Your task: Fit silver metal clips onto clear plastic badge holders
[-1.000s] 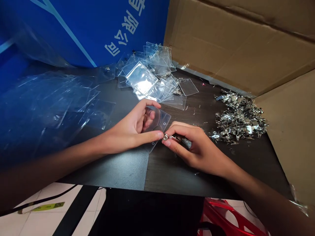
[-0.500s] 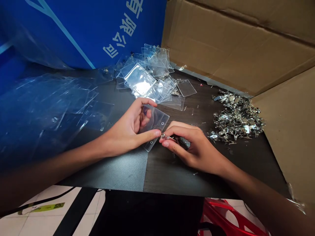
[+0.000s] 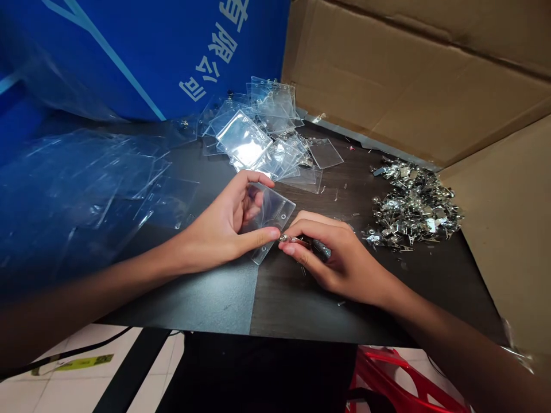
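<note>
My left hand [image 3: 219, 226] is pinching a clear badge holder [image 3: 273, 221], and my right hand [image 3: 340, 258] is gripping a metal badge clip [image 3: 295, 240]. The hands are nearly touching, with the clip pointing left at the holder.

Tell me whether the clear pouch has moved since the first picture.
Yes, slightly: the clear pouch now sits a little farther left of the metal clip pile.

The one view looks out from the person's head, forward and steeply down over the near edge of the counter [image 3: 293, 304], close above the left hand [image 3: 219, 229] and right hand [image 3: 340, 258], with the floor [image 3: 73, 390] showing along the frame's bottom.
</note>
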{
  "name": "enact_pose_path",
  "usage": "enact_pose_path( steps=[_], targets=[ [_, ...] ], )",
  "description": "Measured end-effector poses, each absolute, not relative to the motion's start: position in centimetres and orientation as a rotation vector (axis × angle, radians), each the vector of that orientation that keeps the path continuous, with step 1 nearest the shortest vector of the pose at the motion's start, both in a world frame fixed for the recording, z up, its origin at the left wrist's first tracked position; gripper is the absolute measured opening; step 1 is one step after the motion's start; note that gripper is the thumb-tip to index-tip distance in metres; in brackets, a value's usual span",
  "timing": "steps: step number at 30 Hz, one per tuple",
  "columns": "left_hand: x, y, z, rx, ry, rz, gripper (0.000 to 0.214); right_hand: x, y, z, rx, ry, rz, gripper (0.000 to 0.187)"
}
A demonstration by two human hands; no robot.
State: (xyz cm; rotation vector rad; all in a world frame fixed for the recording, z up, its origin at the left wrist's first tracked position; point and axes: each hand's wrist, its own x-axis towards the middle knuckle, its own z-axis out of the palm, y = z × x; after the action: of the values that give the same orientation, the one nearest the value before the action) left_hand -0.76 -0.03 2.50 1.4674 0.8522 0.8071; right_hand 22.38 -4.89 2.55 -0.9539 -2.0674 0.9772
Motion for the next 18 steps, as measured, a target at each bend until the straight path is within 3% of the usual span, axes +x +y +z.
enact_pose_path(
  steps=[18],
  targets=[
    [0.0,-1.6,2.3,1.65,0.859,0.973,0.058,21.7,-4.9,2.4,-1.026,-1.962,0.875,0.017]
  ],
)
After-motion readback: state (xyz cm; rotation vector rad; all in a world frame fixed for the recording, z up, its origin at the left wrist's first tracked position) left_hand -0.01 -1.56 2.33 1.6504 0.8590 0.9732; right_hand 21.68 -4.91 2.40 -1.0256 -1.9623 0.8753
